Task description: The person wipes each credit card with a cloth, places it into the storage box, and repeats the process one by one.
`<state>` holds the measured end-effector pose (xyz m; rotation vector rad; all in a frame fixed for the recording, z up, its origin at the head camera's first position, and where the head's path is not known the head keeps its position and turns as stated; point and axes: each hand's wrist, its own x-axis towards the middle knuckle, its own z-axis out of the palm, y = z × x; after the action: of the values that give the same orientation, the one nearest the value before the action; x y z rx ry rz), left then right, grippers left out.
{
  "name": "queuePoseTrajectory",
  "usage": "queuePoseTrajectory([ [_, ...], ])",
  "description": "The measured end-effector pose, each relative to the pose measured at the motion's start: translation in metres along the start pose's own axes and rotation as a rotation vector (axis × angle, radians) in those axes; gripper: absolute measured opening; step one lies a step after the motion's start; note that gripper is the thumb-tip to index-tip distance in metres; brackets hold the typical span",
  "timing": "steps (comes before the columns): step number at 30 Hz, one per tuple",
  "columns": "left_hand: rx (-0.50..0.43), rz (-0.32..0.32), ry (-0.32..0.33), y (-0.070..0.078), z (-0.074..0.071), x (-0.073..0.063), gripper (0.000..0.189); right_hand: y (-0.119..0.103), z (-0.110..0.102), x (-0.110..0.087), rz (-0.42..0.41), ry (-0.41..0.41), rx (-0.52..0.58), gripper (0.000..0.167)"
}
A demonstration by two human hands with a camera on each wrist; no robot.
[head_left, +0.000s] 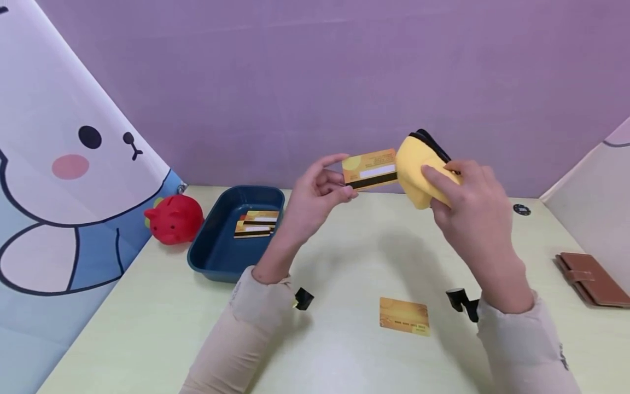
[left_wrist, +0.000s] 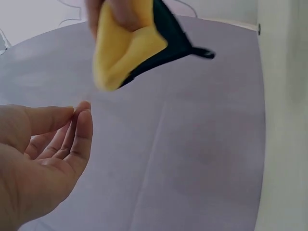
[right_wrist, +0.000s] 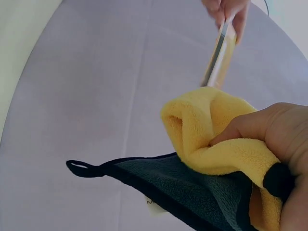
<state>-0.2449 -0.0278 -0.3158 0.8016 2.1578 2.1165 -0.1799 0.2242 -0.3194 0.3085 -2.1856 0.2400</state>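
Observation:
My left hand (head_left: 320,194) pinches a gold bank card (head_left: 370,169) by its left end, above the table. The card's dark stripe and white strip face the head camera. In my right hand (head_left: 474,219) is a bunched cloth (head_left: 423,175), fluffy yellow on one side and dark grey on the other, with a black hanging loop (right_wrist: 84,168). The cloth is at the card's right end and hides that edge; whether they touch I cannot tell. Flat on the table below lies another gold card (head_left: 404,316), dark stripe not showing.
A dark blue tray (head_left: 209,254) on the left holds several gold cards (head_left: 253,230). Beside it stands a red piggy bank (head_left: 176,220). At the right are a brown wallet (head_left: 595,279) and a small black round chip (head_left: 521,209). A purple backdrop (head_left: 315,93) rises behind the table.

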Motion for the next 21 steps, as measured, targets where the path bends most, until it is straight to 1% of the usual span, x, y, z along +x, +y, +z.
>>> queuePoseTrajectory([
  [4,-0.015,0.024,-0.004,0.004,-0.006,-0.001,0.054,0.008,-0.002,0.000,0.041,0.011,-0.006,0.047],
  [6,-0.007,0.034,-0.001,0.004,-0.007,-0.001,0.055,0.009,-0.005,0.000,0.062,0.019,-0.003,0.047],
  [8,0.003,0.031,0.004,0.003,-0.008,-0.001,0.055,0.007,-0.007,0.000,0.076,0.039,0.009,0.046],
  [10,0.018,0.022,0.007,0.001,-0.007,0.000,0.055,0.004,-0.008,0.000,0.074,0.066,0.031,0.045],
  [15,0.086,-0.004,0.014,-0.005,0.000,0.000,0.054,-0.008,-0.012,0.001,0.003,0.091,0.086,0.043],
  [21,0.143,-0.019,0.013,-0.007,0.011,-0.001,0.054,-0.021,-0.010,0.003,-0.098,0.070,0.100,0.044],
])
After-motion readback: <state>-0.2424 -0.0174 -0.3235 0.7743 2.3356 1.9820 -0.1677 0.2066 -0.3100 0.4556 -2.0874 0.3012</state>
